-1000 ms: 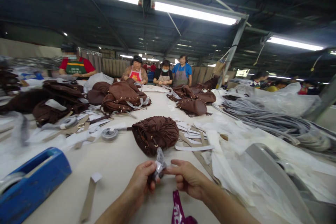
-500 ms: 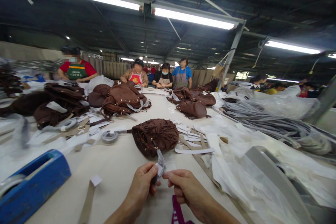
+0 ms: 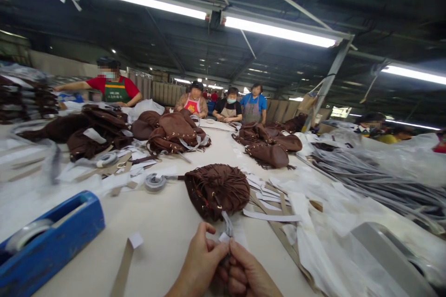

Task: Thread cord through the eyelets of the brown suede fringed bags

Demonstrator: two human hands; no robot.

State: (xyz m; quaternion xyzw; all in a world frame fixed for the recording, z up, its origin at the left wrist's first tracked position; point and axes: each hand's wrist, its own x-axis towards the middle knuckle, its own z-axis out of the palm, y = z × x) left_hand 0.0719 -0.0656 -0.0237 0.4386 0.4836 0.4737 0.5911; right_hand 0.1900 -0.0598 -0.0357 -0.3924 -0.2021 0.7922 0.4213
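My left hand [image 3: 201,260] and my right hand [image 3: 245,274] meet at the bottom middle, fingers pinched together on a small strip of grey-white tape [image 3: 226,231] that sticks up between them. Just beyond the strip lies a brown suede drawstring bag [image 3: 218,189] on the pale table [image 3: 167,241]. What hangs below the strip is hidden by my fingers.
A blue tape dispenser [image 3: 49,241] sits at the near left, a tape roll [image 3: 154,182] left of the bag. Piles of brown bags [image 3: 174,132] and paper strips [image 3: 268,195] cover the table further back. Clear plastic sheets [image 3: 334,241] lie right. Several people stand at the far end.
The view has tilted up and shifted, so my hands sit lower in frame. My right hand has closed in against the left, and the purple piece below them is out of view.
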